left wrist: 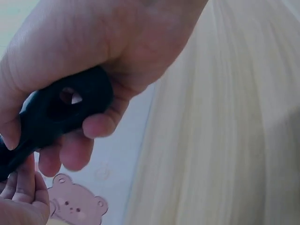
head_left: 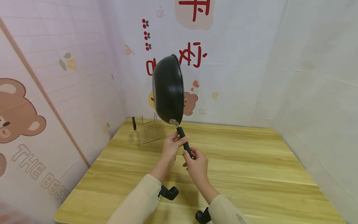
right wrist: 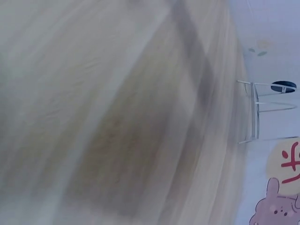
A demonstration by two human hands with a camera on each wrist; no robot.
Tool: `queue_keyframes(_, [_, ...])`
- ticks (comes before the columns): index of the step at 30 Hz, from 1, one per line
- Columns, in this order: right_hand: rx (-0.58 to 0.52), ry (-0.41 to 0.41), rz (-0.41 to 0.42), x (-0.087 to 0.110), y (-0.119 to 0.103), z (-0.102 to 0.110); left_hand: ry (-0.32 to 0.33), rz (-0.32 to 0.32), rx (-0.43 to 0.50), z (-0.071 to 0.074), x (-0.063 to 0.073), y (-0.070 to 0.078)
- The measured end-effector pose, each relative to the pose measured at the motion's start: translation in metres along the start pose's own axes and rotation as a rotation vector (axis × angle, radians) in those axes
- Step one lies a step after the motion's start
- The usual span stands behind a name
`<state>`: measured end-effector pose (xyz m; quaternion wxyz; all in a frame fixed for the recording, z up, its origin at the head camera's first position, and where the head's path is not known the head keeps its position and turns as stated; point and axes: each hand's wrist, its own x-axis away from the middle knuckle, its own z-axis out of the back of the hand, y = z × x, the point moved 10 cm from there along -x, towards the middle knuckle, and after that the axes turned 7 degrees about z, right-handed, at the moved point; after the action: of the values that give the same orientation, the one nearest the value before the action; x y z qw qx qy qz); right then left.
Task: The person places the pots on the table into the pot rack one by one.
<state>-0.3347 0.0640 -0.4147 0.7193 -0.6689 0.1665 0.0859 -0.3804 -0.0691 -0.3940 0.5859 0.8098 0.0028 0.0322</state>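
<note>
A black wok-shaped frying pan (head_left: pixel 167 90) is held up over the table, tilted on its side with its dark outer wall showing. My left hand (head_left: pixel 170 148) grips the black handle (head_left: pixel 181 132) close to the pan body. Lower down, near the handle's end, my right hand (head_left: pixel 198 164) pinches it between thumb and fingers. The left wrist view has the handle end (left wrist: pixel 42 117) with its hanging hole, and curled fingers from both hands around it. The pan's inside is hidden from the head camera, and neither hand appears in the right wrist view.
A thin wire rack (head_left: pixel 149 141) with a black piece at one end stands at the table's back left; the right wrist view shows this rack (right wrist: pixel 255 112) too. The wood-grain table (head_left: pixel 246 161) meets printed cloth walls (head_left: pixel 237 87) at the back and sides.
</note>
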Motion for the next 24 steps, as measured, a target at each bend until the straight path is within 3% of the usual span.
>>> queue_keyframes(5, [-0.062,-0.063,-0.005,-0.007,-0.003,-0.018,0.048,-0.023,-0.047,0.013,0.002,0.016])
queue_keyframes(11, [-0.062,-0.098,0.007,-0.018,-0.008,-0.031,0.087,-0.027,-0.032,0.022,-0.004,0.027])
queue_keyframes(24, [-0.072,-0.192,-0.041,-0.027,0.007,-0.059,0.159,-0.026,-0.060,0.047,-0.013,0.022])
